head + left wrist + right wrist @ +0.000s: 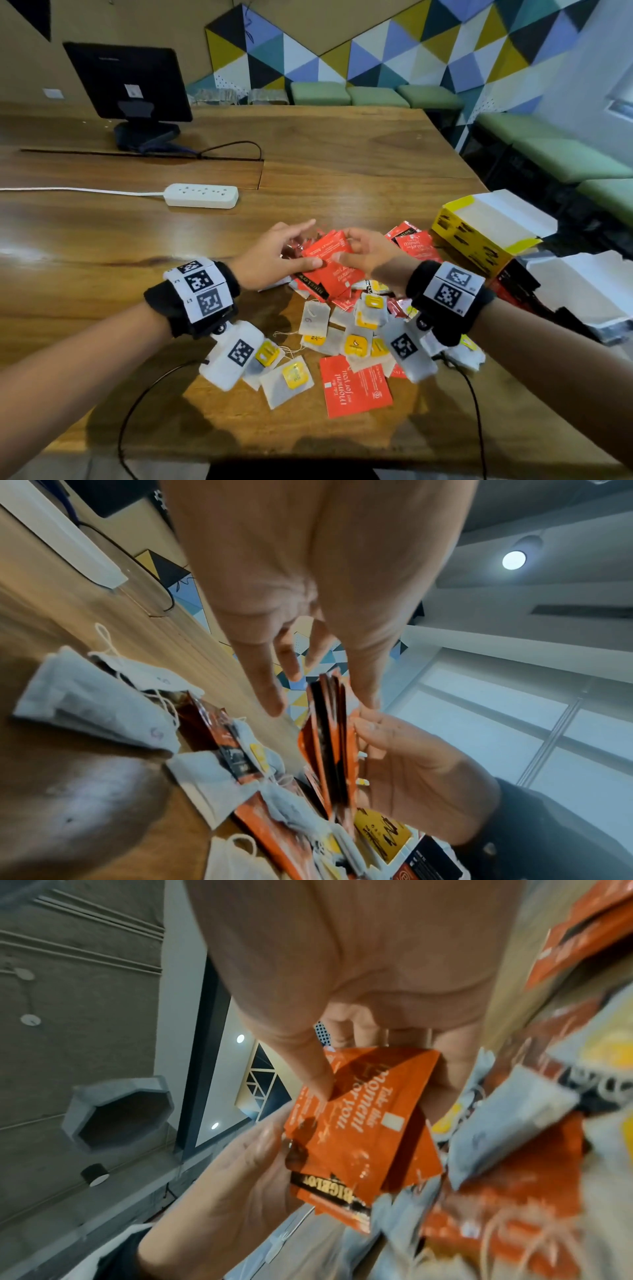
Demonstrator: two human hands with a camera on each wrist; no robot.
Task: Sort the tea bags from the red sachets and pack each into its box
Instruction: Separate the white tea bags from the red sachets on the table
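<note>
My right hand (356, 250) grips a stack of red sachets (330, 265) upright above the pile, thumb on the printed face (369, 1110), fingers behind. My left hand (294, 246) is beside it with straight fingers, its thumb touching the stack's near edge (329, 723). Below lie mixed white tea bags with yellow tags (356, 339) and more red sachets (354, 383). An open yellow box (479, 236) stands at the right. Nearer to me is an open red-and-black box (513, 284) with white flaps.
The wooden table (102, 240) carries a white power strip (202, 195) and a dark monitor (130, 85) at the back left. Black cables (137, 404) from my wrists run over the front edge. Green benches (548, 150) line the right wall.
</note>
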